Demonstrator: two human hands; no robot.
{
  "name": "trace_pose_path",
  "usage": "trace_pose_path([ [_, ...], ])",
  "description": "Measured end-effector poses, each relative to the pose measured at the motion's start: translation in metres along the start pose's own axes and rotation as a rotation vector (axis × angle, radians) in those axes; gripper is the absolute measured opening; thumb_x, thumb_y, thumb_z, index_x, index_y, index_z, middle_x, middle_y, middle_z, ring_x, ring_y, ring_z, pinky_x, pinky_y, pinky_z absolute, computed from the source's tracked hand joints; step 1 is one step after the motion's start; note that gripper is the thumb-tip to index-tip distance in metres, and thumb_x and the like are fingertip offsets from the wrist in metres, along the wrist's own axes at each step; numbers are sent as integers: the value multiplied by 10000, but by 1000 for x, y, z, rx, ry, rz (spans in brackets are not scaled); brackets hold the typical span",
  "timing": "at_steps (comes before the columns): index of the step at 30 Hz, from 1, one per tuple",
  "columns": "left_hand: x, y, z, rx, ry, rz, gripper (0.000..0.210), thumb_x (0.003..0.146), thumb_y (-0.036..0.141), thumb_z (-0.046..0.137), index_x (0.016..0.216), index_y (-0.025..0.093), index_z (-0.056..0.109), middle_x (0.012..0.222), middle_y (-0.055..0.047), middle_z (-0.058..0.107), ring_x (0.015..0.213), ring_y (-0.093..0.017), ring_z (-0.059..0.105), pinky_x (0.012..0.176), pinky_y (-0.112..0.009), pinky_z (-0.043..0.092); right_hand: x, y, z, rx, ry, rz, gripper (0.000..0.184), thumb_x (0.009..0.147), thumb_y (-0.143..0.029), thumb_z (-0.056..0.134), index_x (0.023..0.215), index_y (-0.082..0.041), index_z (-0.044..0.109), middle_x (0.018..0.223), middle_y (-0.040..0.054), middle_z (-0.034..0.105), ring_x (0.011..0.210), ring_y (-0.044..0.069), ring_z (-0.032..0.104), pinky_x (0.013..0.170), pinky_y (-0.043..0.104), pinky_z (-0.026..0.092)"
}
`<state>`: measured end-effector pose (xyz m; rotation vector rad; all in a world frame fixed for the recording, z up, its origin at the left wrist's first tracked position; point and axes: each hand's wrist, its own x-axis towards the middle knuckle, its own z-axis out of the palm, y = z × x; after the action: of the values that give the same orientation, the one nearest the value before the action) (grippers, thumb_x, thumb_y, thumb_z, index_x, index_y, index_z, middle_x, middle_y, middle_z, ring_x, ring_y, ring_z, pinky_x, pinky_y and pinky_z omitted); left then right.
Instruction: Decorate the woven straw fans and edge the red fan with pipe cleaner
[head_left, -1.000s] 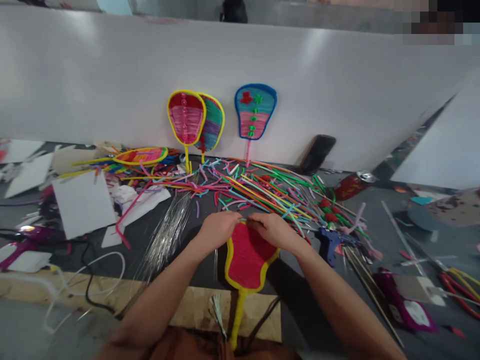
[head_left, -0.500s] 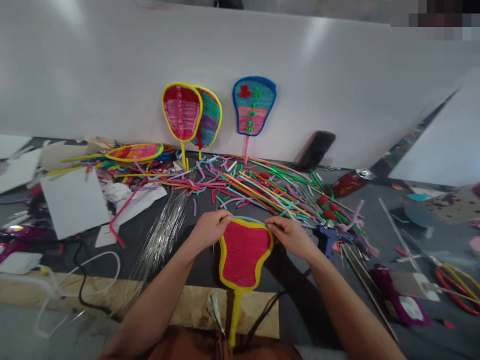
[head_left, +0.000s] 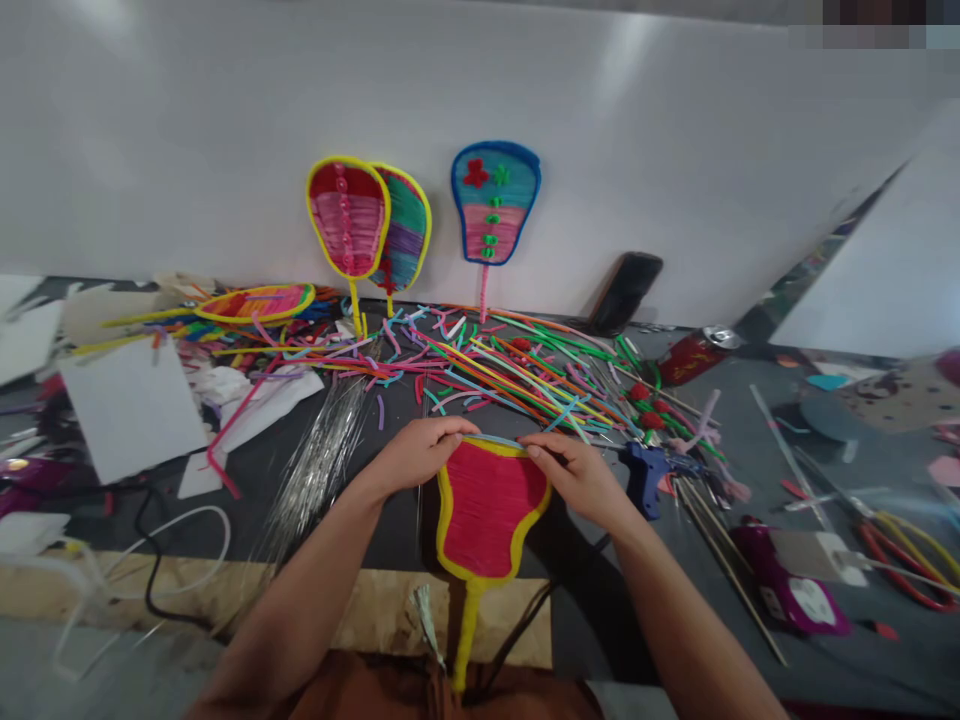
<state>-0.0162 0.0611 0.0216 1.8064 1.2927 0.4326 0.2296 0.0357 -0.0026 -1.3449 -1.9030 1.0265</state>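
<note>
A fan [head_left: 495, 510] with a red face, a yellow fuzzy rim and a yellow handle [head_left: 467, 635] is upright in front of me, the handle's end down by my clothes. Along its top edge runs a light blue pipe cleaner [head_left: 491, 438]. My left hand [head_left: 427, 452] is closed in a pinch at the top left corner, on the pipe cleaner and rim. At the top right corner my right hand [head_left: 577, 472] pinches the other end, thumb against the fan's face. The fingertips partly hide both ends of the pipe cleaner.
Finished fans [head_left: 495, 205] lean on the white board behind. Loose pipe cleaners [head_left: 510, 370] cover the table's far side, near a phone [head_left: 626, 292] and a red can [head_left: 697, 355]. A blue glue gun [head_left: 646, 478] lies right of my hand; wire strands [head_left: 322, 470] lie left.
Both hands have come slightly closer together along the fan's top edge, still pinching the light blue pipe cleaner. My view has shifted a little to the right.
</note>
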Motion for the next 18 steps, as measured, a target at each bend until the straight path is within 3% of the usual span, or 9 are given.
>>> trace_pose_path([
  [8, 14, 33, -11, 347, -53, 177, 336, 841, 260, 426, 1054, 196, 677, 1118, -64, 679, 1059, -220, 588, 907, -304, 392, 0, -12, 6, -19, 63, -43, 227, 856, -262, 490, 956, -232, 691, 979, 49, 719, 918, 203, 663, 837, 326, 498],
  [14, 38, 45, -16, 240, -346, 228, 238, 764, 225, 513, 867, 228, 728, 847, 14, 730, 777, -158, 629, 646, -201, 385, -1, -18, 5, -26, 88, -44, 228, 853, -265, 492, 959, -236, 692, 967, 51, 720, 900, 205, 663, 824, 326, 498],
  [18, 48, 47, -23, 173, -443, 238, 226, 705, 181, 522, 798, 195, 727, 716, 29, 695, 652, -129, 587, 572, -185, 358, -2, -21, 4, -25, 96, -51, 224, 858, -267, 491, 968, -243, 684, 941, 40, 717, 870, 195, 659, 806, 310, 496],
])
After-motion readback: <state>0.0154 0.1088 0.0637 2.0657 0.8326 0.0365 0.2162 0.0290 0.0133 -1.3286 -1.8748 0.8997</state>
